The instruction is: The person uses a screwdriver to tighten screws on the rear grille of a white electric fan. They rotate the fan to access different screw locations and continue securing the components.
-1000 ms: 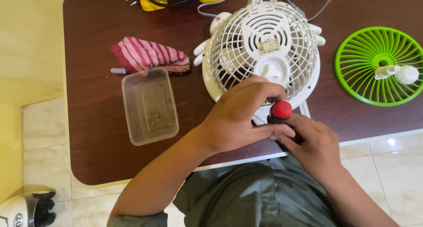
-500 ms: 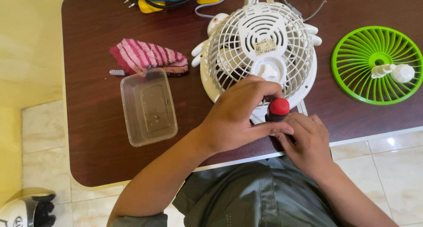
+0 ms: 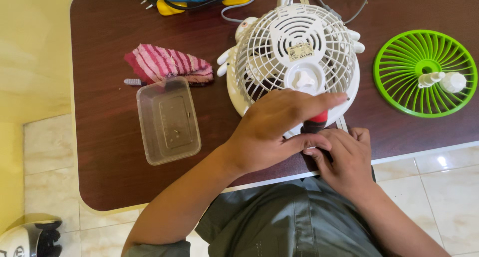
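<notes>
A: Centre of frame, the left hand (image 3: 277, 132) lies flat, fingers spread over the lower rim of the round white plastic fan cage (image 3: 294, 62) on the dark brown table (image 3: 100, 87).

B: And the right hand (image 3: 344, 157) is curled around a red-and-black screwdriver handle (image 3: 315, 123), tip hidden.

A: Progress? The green round grille (image 3: 424, 72) is already off, lying at right.

B: The clear plastic tray (image 3: 168, 120) at left holds little; the white cage remains in place.

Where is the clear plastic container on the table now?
In the head view, the clear plastic container lies on the brown table, left of the white fan and just below the pink striped cloth.
</notes>
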